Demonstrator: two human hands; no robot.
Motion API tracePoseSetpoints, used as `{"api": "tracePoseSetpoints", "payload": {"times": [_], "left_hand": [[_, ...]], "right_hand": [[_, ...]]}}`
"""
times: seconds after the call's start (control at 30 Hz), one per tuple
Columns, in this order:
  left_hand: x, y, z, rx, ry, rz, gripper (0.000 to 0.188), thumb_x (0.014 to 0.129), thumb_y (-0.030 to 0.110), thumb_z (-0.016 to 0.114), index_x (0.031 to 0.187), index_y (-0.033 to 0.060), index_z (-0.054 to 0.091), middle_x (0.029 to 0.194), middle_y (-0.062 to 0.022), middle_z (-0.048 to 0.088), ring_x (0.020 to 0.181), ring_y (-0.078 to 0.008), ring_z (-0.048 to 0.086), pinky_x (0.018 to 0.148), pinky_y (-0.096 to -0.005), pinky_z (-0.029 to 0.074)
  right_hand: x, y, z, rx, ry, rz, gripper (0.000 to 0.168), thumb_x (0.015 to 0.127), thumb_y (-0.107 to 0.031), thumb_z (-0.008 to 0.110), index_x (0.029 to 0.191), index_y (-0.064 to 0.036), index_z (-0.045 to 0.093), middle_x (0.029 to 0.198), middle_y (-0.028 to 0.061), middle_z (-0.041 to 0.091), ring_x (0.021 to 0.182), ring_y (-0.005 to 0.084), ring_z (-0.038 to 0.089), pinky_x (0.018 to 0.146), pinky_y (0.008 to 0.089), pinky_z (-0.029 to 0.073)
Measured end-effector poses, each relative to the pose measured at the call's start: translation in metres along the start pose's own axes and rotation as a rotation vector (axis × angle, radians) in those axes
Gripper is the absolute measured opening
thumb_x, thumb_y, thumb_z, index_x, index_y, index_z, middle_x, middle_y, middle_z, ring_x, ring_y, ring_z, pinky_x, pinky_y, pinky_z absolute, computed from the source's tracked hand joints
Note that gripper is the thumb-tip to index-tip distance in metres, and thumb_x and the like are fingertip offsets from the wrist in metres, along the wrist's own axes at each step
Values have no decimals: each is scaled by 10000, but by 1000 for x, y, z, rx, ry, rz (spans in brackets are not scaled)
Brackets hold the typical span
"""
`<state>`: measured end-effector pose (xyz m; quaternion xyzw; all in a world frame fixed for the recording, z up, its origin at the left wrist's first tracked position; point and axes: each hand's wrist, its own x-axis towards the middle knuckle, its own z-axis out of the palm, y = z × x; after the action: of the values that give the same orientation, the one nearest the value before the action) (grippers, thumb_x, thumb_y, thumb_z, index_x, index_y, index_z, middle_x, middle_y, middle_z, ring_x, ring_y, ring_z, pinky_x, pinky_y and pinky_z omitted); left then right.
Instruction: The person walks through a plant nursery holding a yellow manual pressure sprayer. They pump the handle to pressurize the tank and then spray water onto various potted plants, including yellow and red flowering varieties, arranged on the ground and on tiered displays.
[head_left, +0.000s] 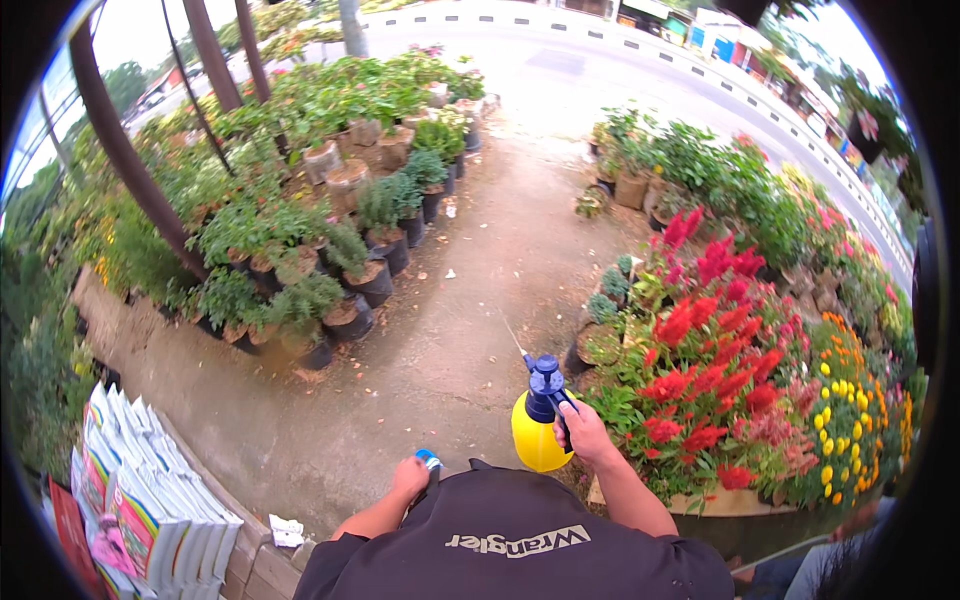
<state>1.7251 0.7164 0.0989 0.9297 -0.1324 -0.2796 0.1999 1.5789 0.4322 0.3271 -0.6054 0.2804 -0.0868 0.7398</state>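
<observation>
My right hand (583, 433) grips the handle of a pump pressure sprayer (534, 439) with a yellow tank and a dark blue pump head. A thin jet of liquid leaves its nozzle towards the concrete path ahead. The sprayer is upright in front of my right side. My left hand (411, 477), lower and to the left, is closed around a small blue and white object (428, 458); most of it is hidden, so its kind is unclear. Just right of the sprayer grow red plumed celosia flowers (705, 382).
Potted shrubs (352, 262) line the left of the concrete path (465, 337). Yellow marigolds (844, 420) stand at the right. Stacked printed bags (157, 495) rise at the lower left beside a brick edge (266, 574). Metal posts (135, 165) cross the left; a road (570, 67) lies beyond.
</observation>
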Motion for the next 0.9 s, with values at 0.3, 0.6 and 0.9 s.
{"api": "tracePoseSetpoints", "payload": {"times": [0.3, 0.6, 0.9], "left_hand": [[16, 60, -99, -572, -364, 322, 337, 826, 316, 491, 956, 25, 598, 912, -116, 619, 867, -210, 577, 796, -311, 425], [-7, 60, -162, -790, -494, 551, 407, 872, 288, 478, 1180, 24, 455, 1109, -77, 550, 1006, -168, 496, 886, -302, 362], [16, 68, -219, -753, 280, 198, 215, 809, 166, 489, 937, 18, 578, 849, -132, 614, 800, -205, 588, 707, -328, 452]], "right_hand": [[81, 15, 129, -30, -225, 4, 278, 910, -258, 362, 748, -49, 446, 578, 22, 456, 498, 104, 444, 496, 243, 399], [117, 28, 204, -30, -296, 48, 302, 918, -256, 337, 737, -43, 450, 598, 43, 476, 520, 133, 486, 516, 256, 414], [131, 33, 229, 41, -338, 218, 234, 836, -215, 467, 687, -36, 483, 560, 70, 495, 498, 167, 495, 518, 291, 424]]}}
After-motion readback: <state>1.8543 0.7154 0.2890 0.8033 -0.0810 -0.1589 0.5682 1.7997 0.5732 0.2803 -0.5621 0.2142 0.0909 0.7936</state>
